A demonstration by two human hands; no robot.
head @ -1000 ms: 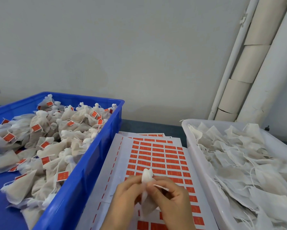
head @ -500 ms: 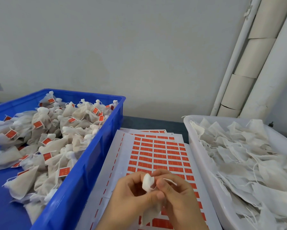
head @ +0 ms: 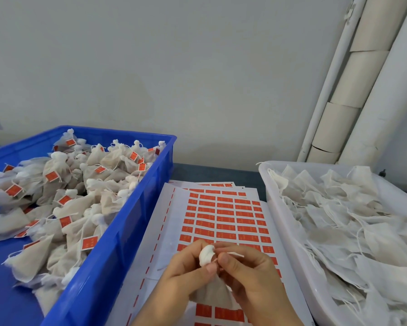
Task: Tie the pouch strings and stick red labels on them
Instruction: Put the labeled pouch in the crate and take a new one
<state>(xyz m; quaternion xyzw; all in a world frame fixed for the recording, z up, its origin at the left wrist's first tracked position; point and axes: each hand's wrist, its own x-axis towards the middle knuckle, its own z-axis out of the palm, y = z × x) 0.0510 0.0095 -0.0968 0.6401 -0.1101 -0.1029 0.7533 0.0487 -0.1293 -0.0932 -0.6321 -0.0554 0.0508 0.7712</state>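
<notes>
Above the sheet of red rectangular labels point(head: 223, 220), the left hand point(head: 181, 276) pinches a small white fabric pouch point(head: 206, 253) at its gathered neck while the right hand point(head: 251, 276) pinches its thin white string point(head: 235, 254).

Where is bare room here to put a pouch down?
The blue crate has bare floor in its near-left corner, beside the labelled pouches. A table strip lies free behind the label sheets, between crate and white tray. The tray is full of untied pouches.
</notes>
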